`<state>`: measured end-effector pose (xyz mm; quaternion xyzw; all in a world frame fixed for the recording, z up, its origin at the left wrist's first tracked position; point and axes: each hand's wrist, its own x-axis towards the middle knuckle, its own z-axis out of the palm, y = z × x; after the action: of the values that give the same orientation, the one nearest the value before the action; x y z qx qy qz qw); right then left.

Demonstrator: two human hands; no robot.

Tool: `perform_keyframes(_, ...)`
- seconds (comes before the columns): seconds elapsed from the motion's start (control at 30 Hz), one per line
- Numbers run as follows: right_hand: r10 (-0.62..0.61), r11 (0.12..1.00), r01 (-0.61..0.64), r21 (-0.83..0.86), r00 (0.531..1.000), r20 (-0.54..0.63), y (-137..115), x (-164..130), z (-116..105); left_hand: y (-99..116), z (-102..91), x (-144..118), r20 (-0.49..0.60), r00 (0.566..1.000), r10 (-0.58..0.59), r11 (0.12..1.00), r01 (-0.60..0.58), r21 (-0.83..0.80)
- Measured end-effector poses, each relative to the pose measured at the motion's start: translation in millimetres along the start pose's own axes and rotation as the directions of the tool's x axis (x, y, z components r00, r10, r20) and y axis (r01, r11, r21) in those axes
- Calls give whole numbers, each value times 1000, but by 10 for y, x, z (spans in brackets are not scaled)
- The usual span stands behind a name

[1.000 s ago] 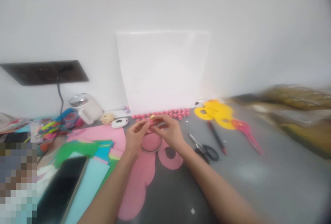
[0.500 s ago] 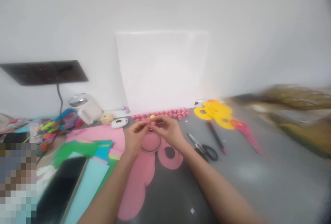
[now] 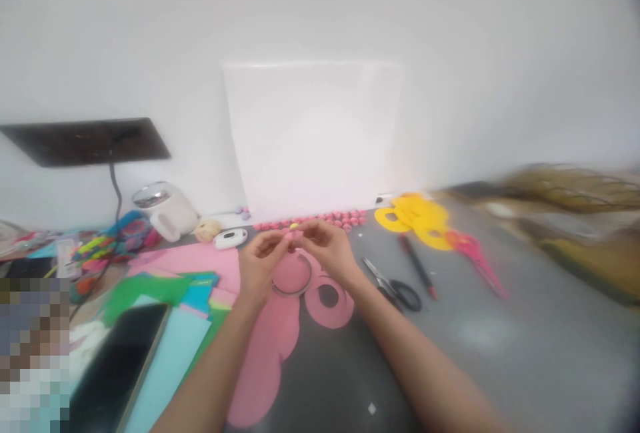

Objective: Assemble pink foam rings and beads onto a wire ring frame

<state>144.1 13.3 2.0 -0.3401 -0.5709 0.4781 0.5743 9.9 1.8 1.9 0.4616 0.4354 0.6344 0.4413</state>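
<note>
Grey table [image 3: 500,346]: small pink piece [image 3: 293,237] pinched between both hands' fingertips

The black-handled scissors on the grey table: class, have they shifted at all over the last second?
No. The scissors lie at the same spot and angle beside the red pen, right of the pink paper ring.
</note>
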Motion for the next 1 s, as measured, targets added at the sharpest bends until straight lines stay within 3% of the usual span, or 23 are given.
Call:
perform_keyframes(0.2,-54,998,53,-36,999,-2,-30,11,-9,-55,-14,-3,43,996,-83,996,83,-19)
perform_keyframes(0.4,3,1000,-3,12,1000,-18,-60,-12,-1,-44,-12,0,54,991,-118,988,123,-89)
perform_keyframes(0.77,6,1000,-5,-20,1000,23,-77,3,-53,-12,4,-19,52,993,-106,991,110,-73)
perform_keyframes(1.0,-6,999,12,-50,993,115,-60,-13,-63,-52,-33,4,26,997,-73,992,70,101)
